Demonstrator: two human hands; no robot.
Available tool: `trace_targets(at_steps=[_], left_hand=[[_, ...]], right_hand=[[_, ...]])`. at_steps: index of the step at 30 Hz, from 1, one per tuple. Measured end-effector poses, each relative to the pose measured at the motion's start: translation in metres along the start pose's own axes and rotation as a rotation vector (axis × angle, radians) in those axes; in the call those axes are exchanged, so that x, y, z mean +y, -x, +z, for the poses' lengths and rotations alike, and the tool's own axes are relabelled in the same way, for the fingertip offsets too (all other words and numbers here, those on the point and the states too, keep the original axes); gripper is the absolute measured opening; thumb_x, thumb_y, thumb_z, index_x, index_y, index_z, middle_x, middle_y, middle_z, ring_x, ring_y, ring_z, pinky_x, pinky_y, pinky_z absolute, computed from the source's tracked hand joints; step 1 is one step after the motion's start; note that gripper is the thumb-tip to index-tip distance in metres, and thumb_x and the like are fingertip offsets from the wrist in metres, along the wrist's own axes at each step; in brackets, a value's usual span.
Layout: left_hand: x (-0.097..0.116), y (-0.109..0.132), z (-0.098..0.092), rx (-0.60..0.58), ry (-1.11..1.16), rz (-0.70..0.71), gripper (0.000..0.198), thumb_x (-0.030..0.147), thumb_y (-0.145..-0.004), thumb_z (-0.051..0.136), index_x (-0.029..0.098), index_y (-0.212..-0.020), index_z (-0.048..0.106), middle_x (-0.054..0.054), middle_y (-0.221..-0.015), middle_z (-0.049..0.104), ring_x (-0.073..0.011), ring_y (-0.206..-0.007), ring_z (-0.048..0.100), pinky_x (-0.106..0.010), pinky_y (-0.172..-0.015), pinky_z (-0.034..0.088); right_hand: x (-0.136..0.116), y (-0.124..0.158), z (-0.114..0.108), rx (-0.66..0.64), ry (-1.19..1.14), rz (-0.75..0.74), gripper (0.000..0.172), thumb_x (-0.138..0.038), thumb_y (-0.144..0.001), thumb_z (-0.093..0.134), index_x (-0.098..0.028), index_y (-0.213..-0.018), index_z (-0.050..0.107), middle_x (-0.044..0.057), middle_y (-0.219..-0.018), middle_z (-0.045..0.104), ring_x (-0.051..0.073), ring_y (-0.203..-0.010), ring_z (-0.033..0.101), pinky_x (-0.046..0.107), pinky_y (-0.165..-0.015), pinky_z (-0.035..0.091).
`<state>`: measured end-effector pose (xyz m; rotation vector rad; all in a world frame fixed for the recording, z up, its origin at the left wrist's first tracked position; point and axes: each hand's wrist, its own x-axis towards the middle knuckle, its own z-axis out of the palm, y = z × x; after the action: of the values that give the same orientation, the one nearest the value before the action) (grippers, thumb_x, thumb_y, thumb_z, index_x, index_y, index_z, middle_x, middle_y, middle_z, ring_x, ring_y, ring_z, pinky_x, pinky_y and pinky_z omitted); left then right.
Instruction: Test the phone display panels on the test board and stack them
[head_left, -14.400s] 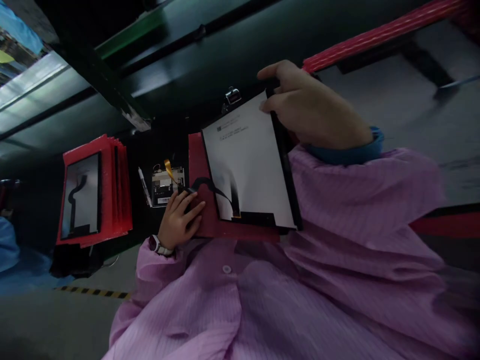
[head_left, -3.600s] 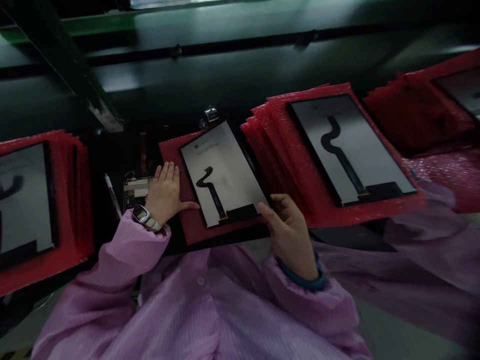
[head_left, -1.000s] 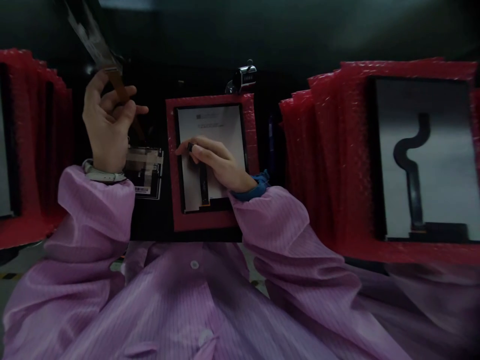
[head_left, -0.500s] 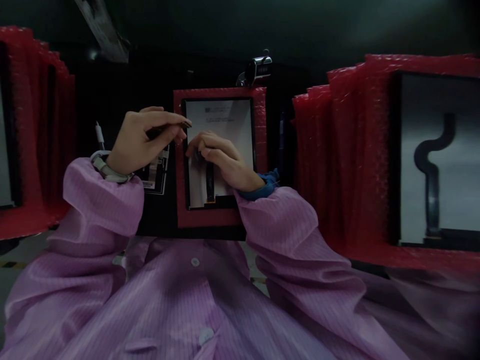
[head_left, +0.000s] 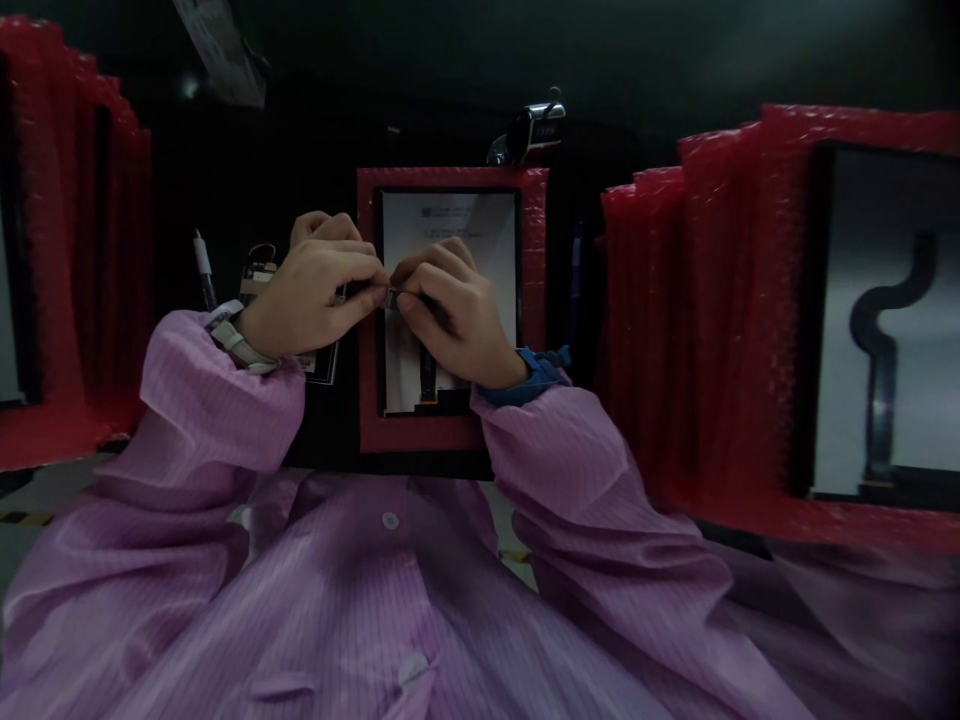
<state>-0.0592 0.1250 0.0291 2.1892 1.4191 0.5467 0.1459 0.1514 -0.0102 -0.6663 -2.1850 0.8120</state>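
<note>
A display panel [head_left: 491, 225] with a pale back and black edges lies on a red bubble-wrap sheet [head_left: 533, 260]. Its black flex cable [head_left: 427, 378] rises from the lower edge and passes under my right hand [head_left: 461, 310]. Over the panel's left part, the fingertips of my left hand [head_left: 322, 285] meet those of my right hand. Both hands are pinched around a small dark connector piece [head_left: 391, 297], probably an end of a cable; the fingers hide most of it.
A small device with a circuit board [head_left: 322, 365] lies partly under my left wrist, beside a pen [head_left: 202, 262]. A metal tally counter [head_left: 544, 127] stands behind the panel. Red-wrapped panels stand at left [head_left: 60, 250] and right [head_left: 705, 300].
My left hand has come down and right to meet my right hand, which has closed its fingers at the small piece. The whole view has shifted slightly.
</note>
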Motion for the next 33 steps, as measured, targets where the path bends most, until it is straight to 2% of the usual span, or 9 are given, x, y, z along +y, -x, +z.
trace_targets(at_steps=[10, 17, 21, 33], left_hand=[[0.0002, 0.0001, 0.0014, 0.013, 0.06, -0.005, 0.022, 0.035, -0.089, 0.054, 0.025, -0.079, 0.071, -0.001, -0.079, 0.068, -0.0278, -0.1, 0.064, -0.059, -0.112, 0.034], [-0.0012, -0.0005, 0.0034, 0.007, 0.06, -0.023, 0.021, 0.036, -0.089, 0.056, 0.025, -0.08, 0.072, -0.001, -0.078, 0.067, -0.029, -0.103, 0.064, -0.061, -0.114, 0.031], [-0.0016, -0.0002, 0.0037, 0.008, 0.056, -0.027, 0.023, 0.038, -0.09, 0.056, 0.025, -0.08, 0.072, -0.001, -0.079, 0.066, -0.0292, -0.103, 0.064, -0.063, -0.114, 0.031], [-0.0014, 0.0009, 0.0029, 0.022, 0.044, -0.006, 0.026, 0.042, -0.092, 0.056, 0.026, -0.078, 0.07, -0.001, -0.076, 0.067, -0.0261, -0.097, 0.065, -0.054, -0.113, 0.034]], right_hand=[[-0.0011, 0.0016, -0.0015, -0.021, 0.016, 0.035, 0.03, -0.038, -0.105, 0.038, -0.023, -0.084, 0.053, 0.006, -0.097, 0.062, 0.024, -0.1, 0.056, 0.056, -0.106, 0.043], [0.0001, 0.0019, 0.0001, -0.018, 0.064, 0.021, 0.032, -0.04, -0.106, 0.038, -0.023, -0.082, 0.052, 0.007, -0.097, 0.064, 0.024, -0.098, 0.058, 0.053, -0.099, 0.048], [-0.0003, 0.0021, -0.0003, -0.03, 0.061, 0.042, 0.033, -0.041, -0.107, 0.036, -0.023, -0.084, 0.053, 0.006, -0.097, 0.064, 0.024, -0.098, 0.058, 0.054, -0.1, 0.048], [-0.0022, 0.0014, -0.0016, -0.051, 0.033, 0.043, 0.038, -0.049, -0.107, 0.035, -0.024, -0.086, 0.054, 0.006, -0.096, 0.063, 0.023, -0.096, 0.058, 0.054, -0.099, 0.05]])
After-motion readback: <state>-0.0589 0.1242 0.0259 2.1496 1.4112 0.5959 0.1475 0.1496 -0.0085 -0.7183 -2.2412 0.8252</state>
